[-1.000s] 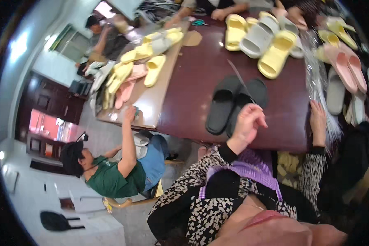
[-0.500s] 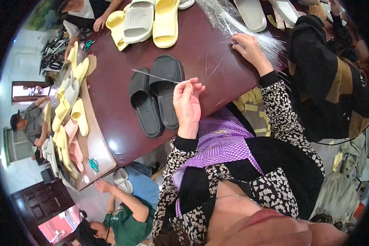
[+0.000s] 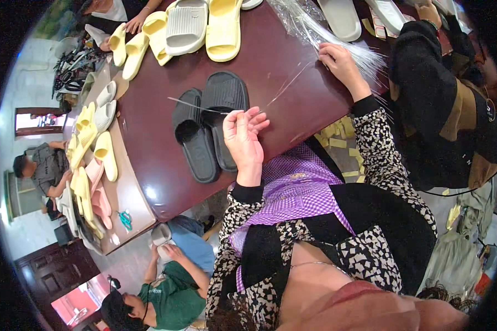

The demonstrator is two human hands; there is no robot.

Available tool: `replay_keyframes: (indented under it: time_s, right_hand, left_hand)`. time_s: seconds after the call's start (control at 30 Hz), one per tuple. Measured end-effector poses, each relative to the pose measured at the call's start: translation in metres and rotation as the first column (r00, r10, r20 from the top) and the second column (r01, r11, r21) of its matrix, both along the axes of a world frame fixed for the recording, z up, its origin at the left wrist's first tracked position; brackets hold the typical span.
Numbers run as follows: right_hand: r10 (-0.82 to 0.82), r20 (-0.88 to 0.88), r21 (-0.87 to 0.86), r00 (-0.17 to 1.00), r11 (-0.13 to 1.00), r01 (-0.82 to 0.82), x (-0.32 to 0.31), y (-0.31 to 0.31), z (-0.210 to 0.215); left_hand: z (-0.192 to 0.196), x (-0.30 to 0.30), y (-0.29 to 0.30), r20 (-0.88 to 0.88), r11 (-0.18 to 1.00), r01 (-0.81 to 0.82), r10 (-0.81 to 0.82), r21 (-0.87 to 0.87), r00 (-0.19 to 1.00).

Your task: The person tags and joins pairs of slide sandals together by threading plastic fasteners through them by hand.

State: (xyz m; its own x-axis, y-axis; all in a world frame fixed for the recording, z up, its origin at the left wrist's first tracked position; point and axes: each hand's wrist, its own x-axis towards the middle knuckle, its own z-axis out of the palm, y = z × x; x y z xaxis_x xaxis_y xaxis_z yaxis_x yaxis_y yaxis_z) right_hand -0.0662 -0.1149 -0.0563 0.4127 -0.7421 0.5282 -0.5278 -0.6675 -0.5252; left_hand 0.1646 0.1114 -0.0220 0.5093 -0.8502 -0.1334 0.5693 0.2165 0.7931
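My left hand [image 3: 244,137] pinches a thin clear plastic strand [image 3: 196,106], whose free end points left over a pair of black slide sandals [image 3: 196,157]. The sandals lie side by side, soles down, and my left hand partly covers the right one. My right hand [image 3: 341,67] is at the edge of a loose bundle of clear strands [image 3: 364,58], fingertips closed on a strand [image 3: 288,83] that slants down toward my left hand. Whether this is the same strand is unclear.
Grey and yellow slides [image 3: 223,30] stand at the back of the dark red table [image 3: 165,182]. More slides [image 3: 106,154] and teal scissors [image 3: 125,219] lie on the left table. Co-workers sit around, one in a black and brown top [image 3: 431,110] close on my right.
My left hand has shifted slightly left with its strand. My right fingers have closed on a strand and moved slightly right. At the far left, a co-worker's hand has moved and yellow slides now stand there.
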Motion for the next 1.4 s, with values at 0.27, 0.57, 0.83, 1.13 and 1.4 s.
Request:
replay_keyframes:
  time_s: [0.27,0.57,0.83,1.13,1.4]
  right_hand:
    - [0.047,0.037,-0.038,0.998,0.998,-0.046,-0.002,0.001,0.001]
    - [-0.109,-0.074,-0.239,0.991,0.967,0.089,-0.017,0.01,0.006]
    - [-0.112,-0.292,-0.061,0.95,0.993,0.099,-0.021,0.02,0.007]
    - [0.112,-0.16,-0.077,0.981,0.989,-0.125,0.004,0.028,0.034]
    - [0.293,-0.211,-0.126,0.933,0.938,-0.323,0.041,0.049,0.046]
  left_hand:
    - [-0.001,0.013,0.005,0.075,0.998,-0.06,0.058,0.022,0.995]
    - [-0.009,0.016,0.001,0.12,0.997,-0.077,0.077,-0.002,0.99]
    - [-0.001,0.025,0.007,0.191,0.991,-0.134,0.136,-0.026,0.972]
    - [0.006,0.018,0.0,0.221,0.994,-0.097,0.104,-0.041,0.97]
    - [0.031,0.001,-0.003,0.18,0.993,-0.075,0.091,-0.093,0.98]
